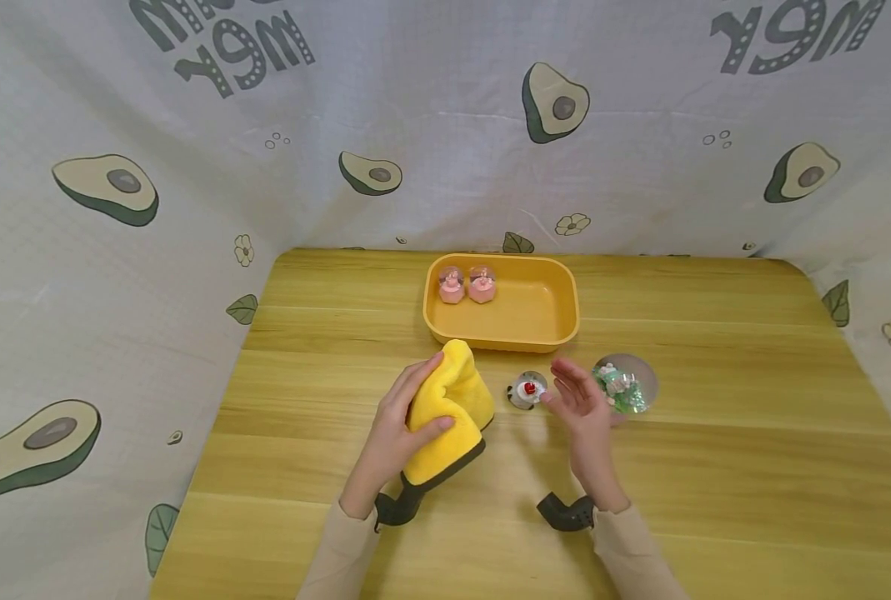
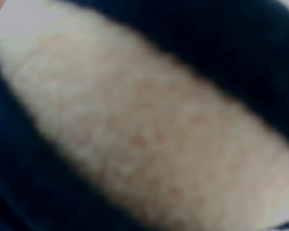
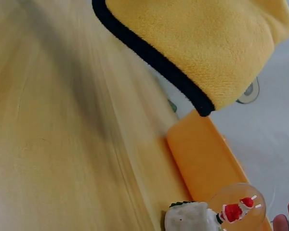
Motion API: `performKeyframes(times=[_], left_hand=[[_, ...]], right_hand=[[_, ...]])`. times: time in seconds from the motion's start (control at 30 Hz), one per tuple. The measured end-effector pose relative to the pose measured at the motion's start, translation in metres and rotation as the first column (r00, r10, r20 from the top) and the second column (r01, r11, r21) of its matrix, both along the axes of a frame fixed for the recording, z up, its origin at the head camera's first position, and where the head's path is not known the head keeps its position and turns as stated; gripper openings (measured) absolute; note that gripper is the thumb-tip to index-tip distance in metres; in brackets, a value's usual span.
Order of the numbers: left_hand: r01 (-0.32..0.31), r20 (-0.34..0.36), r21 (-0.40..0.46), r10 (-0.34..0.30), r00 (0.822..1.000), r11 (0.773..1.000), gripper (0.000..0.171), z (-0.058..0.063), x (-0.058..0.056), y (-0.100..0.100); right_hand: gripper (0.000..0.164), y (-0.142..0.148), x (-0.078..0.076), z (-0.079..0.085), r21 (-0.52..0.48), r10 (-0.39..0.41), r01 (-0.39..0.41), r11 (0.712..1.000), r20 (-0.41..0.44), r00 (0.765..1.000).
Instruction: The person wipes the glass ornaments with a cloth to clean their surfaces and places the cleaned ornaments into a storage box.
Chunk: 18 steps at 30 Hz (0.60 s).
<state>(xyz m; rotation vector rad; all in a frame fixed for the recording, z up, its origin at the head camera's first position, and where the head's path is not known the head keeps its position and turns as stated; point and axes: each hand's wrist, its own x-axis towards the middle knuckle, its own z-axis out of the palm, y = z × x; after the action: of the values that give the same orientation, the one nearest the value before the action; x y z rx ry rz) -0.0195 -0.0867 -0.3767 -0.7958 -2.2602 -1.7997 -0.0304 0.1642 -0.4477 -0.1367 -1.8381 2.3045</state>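
My left hand [image 1: 392,429] grips a folded yellow cloth [image 1: 445,408] with dark edging, held above the table. In the right wrist view the cloth [image 3: 197,43] hangs over the wood, its dark corner pointing down. Blurred pale fabric with dark bands fills the left wrist view. Beside a small snow globe [image 1: 526,390] is my right hand [image 1: 586,412], fingers apart and holding nothing. The globe [image 3: 233,211] has a white base and a red-and-white figure inside. Partly hidden behind the right hand stands a larger clear globe [image 1: 643,379] with green and pink contents.
A yellow-orange tray [image 1: 535,308] stands at the back of the wooden table [image 1: 753,400]. Two small pink-based globes, one left [image 1: 451,286] and one right [image 1: 482,285], sit at its left end. An avocado-print curtain [image 1: 445,108] encloses the table's back and sides.
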Motion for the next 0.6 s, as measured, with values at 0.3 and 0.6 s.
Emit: performKeyframes(times=[0.3, 0.6], left_hand=[[-0.009, 0.028, 0.002, 0.009, 1.000, 1.000, 0.062, -0.002, 0.000, -0.001], [-0.014, 0.031, 0.007, 0.014, 0.999, 1.000, 0.062, -0.007, -0.001, -0.002]], right_hand=[[0.057, -0.005, -0.001, -0.018, 0.005, -0.009, 0.009, 1.000, 0.009, 1.000], [0.062, -0.012, -0.003, -0.036, 0.047, -0.030, 0.024, 0.999, 0.132, 0.991]])
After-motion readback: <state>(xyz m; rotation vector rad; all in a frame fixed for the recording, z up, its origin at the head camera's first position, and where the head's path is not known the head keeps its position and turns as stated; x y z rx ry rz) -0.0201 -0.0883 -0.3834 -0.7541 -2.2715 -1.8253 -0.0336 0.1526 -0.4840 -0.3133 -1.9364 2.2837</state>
